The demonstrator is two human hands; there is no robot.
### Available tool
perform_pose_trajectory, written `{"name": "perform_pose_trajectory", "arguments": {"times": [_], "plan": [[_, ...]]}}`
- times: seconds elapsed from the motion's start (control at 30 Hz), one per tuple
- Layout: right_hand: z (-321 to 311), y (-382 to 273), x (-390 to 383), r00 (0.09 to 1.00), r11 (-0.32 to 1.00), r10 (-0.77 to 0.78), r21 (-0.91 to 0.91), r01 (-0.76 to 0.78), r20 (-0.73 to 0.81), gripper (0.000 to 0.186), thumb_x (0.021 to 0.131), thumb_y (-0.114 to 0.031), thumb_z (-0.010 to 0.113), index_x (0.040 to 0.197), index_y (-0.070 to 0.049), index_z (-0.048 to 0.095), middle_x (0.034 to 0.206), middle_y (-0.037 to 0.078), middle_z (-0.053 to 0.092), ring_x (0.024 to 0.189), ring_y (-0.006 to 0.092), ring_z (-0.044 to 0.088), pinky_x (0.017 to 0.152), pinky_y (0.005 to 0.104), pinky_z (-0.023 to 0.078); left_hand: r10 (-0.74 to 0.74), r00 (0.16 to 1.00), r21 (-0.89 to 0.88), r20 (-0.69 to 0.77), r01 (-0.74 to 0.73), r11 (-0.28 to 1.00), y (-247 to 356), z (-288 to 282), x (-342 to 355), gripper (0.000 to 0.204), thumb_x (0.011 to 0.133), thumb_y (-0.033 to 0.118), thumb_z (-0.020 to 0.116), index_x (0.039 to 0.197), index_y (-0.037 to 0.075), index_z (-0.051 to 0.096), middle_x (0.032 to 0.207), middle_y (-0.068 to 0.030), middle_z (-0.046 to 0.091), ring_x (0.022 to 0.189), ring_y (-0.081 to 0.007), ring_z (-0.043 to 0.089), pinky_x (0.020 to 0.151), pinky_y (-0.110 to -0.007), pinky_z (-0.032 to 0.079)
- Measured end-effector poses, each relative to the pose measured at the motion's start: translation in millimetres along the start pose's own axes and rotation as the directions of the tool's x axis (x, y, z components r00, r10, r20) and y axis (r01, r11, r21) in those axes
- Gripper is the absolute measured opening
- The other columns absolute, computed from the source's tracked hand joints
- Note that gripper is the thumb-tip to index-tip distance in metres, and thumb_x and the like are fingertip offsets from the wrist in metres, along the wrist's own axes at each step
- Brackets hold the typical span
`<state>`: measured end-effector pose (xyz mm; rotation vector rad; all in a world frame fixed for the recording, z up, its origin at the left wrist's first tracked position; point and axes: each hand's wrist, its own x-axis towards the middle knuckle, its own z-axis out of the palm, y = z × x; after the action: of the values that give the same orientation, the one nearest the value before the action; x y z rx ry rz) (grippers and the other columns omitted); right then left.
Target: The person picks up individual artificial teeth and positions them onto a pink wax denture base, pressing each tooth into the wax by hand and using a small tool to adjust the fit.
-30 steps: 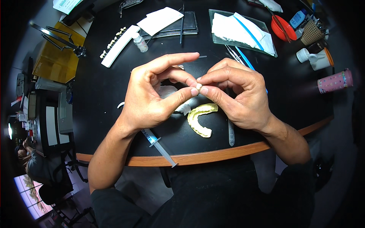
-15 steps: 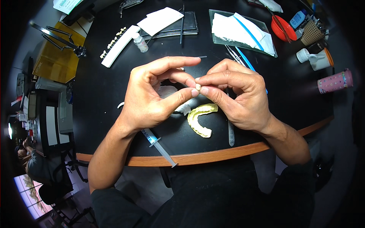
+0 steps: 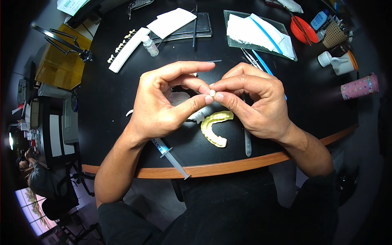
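On the black surface (image 3: 114,106): yellow dental cast (image 3: 215,127) w/ a metal spatula (image 3: 247,143) just beside it, and a syringe (image 3: 170,157) overhanging the front edge. Far side: white strip of sample teeth (image 3: 127,49), small bottle (image 3: 150,45), glass slab w/ white tissue (image 3: 257,30). At right: red bowl (image 3: 303,29), pink dotted cup (image 3: 359,86), white lidded jar (image 3: 342,63).

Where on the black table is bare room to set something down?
Bare table lies left of the left hand, below the white strip, and right of the right hand, below the pink cup. The far edge and the yellow arch area are crowded.
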<state>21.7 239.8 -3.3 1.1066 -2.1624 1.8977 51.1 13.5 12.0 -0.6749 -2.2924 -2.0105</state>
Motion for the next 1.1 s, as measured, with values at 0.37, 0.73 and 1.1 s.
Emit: {"name": "perform_pose_trajectory", "arguments": {"times": [0.37, 0.73, 1.1], "plan": [[-0.8, -4.9, 1.3, 1.000, 1.000, 0.017, -0.002, -0.017, 0.011, 0.011, 0.092, -0.005, 0.080, 0.103, -0.003, 0.082, 0.089, 0.009, 0.075, 0.075, 0.0108, 0.069, 0.058, 0.0226, 0.051, 0.007, 1.000, 0.036, 0.008, -0.007, 0.999, 1.4, -1.4, 0.0, 0.055, 0.085, 0.000, 0.086, 0.136, -0.007, 0.065, 0.093, -0.0070, 0.078, 0.097, -0.0095, 0.071, 0.100, -0.030, 0.046], [-4.8, -11.2, 3.2, 0.998, 0.994, -0.040, -0.104, 0.046, 0.057, 0.011, 0.091, -0.004, 0.080, 0.102, -0.001, 0.081, 0.090, 0.011, 0.076, 0.076, 0.0131, 0.072, 0.059, 0.0229, 0.054, -0.070, 0.997, -0.059, 0.021, 0.072, 0.996, 4.2, -1.5, -1.7, 0.052, 0.087, 0.000, 0.084, 0.134, -0.007, 0.066, 0.094, -0.0080, 0.079, 0.096, -0.0092, 0.071, 0.096, -0.028, 0.047], [-3.9, -11.2, 4.3, 0.993, 0.980, -0.105, -0.166, 0.112, 0.050, 0.008, 0.085, -0.001, 0.079, 0.093, 0.001, 0.079, 0.085, 0.011, 0.076, 0.072, 0.0149, 0.073, 0.057, 0.0239, 0.055, 0.026, 1.000, 0.030, -0.004, -0.026, 0.999, 3.7, 1.7, -1.7, 0.049, 0.083, -0.003, 0.086, 0.129, -0.006, 0.069, 0.088, -0.0070, 0.080, 0.084, -0.0068, 0.067, 0.081, -0.025, 0.051]]}}
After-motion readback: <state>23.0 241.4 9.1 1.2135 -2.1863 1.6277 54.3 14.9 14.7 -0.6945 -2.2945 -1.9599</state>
